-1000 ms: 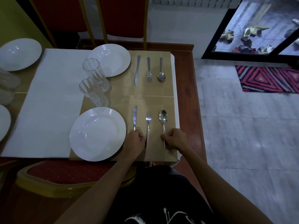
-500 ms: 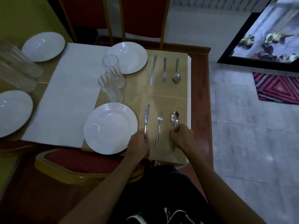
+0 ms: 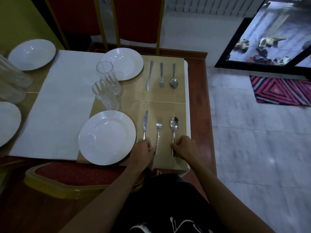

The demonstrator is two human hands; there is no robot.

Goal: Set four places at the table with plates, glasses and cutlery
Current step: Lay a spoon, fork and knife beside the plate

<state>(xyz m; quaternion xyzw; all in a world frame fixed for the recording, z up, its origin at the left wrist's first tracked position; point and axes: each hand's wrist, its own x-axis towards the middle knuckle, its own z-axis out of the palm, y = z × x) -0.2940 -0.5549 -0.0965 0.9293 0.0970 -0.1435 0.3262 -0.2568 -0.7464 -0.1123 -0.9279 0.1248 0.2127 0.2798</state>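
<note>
On the near tan placemat (image 3: 166, 162) lie a white plate (image 3: 107, 137), a knife (image 3: 145, 123), a fork (image 3: 158, 133) and a spoon (image 3: 174, 126) side by side. My left hand (image 3: 143, 153) is curled over the knife's handle end. My right hand (image 3: 184, 147) pinches the spoon's handle. Across the table a second plate (image 3: 123, 63) has its own knife (image 3: 149, 75), fork (image 3: 161, 74) and spoon (image 3: 174, 75). Two clear glasses (image 3: 108, 78) (image 3: 105, 95) stand between the plates.
A white runner (image 3: 55, 106) covers the table's middle. Two more plates (image 3: 32, 54) (image 3: 6, 122) and blurred glasses (image 3: 11, 76) sit at the left. Red chairs (image 3: 138, 19) (image 3: 72, 175) stand far and near. The table's wooden edge (image 3: 200, 115) borders tiled floor on the right.
The view has drifted so the table sits further right in frame. Both hands stay on the handles of the knife and spoon, which look barely moved.
</note>
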